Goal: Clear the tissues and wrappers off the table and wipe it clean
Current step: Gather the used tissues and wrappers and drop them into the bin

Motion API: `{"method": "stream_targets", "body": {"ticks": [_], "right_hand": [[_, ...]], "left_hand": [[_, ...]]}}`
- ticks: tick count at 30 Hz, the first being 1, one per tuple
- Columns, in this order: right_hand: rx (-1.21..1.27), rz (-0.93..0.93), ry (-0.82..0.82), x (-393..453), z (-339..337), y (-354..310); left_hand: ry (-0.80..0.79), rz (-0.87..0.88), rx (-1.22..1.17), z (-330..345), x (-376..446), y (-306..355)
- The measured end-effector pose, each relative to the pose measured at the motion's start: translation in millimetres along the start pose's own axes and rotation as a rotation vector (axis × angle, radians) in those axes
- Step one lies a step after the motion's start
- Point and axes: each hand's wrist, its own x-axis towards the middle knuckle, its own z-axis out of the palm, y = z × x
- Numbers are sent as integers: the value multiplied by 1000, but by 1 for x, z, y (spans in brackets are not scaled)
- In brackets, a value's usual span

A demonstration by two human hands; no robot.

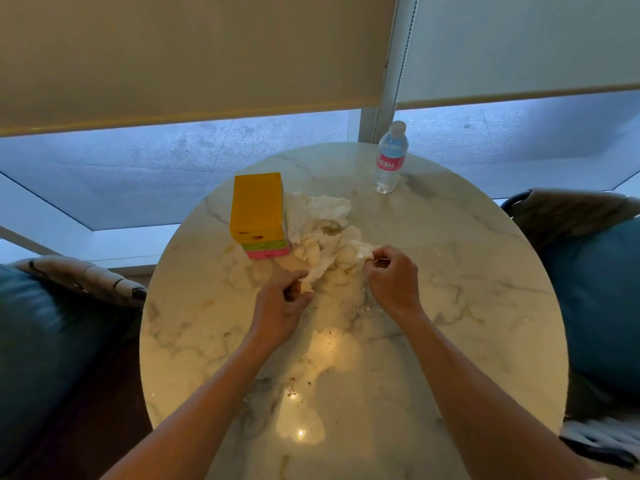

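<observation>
Your left hand [282, 301] has its fingers curled, and the fingertips pinch the near corner of the pile of tissues [325, 237]. Your right hand [391, 275] is also curled, and its thumb and fingers grasp a white edge of the same pile, at the right side. The tissues lie crumpled on the round marble table [450, 306], and most of the pile lies beyond your fingers and between the two hands. On the far left of your left fingers stands a yellow box [258, 204] on top of a green and a pink one, and the pile touches this stack. Far beyond your right fingers a water bottle [389, 159] stands upright near the far edge of the table. Small crumbs [294, 388] are on the table surface, nearer to you than your fingers, between your forearms.
</observation>
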Motion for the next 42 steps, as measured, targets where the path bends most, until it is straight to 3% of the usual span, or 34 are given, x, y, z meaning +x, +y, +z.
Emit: {"method": "stream_targets", "body": {"ticks": [12, 18, 23, 31, 35, 39, 42], "right_hand": [[243, 146, 163, -131, -29, -10], [328, 240, 256, -216, -41, -4], [409, 427, 344, -287, -60, 28], [564, 660, 621, -392, -106, 93], [464, 735, 701, -434, -127, 126], [391, 817, 701, -463, -138, 170], [361, 899, 619, -475, -141, 209]], "left_hand": [[-59, 47, -315, -57, -81, 8], [-279, -148, -642, -72, -125, 2], [-491, -240, -741, -60, -160, 1], [-667, -150, -496, 3, -222, 14], [-801, -52, -316, 39, -258, 14], [-935, 115, -33, 80, -295, 7], [-1060, 128, 88, 119, -319, 0]]}}
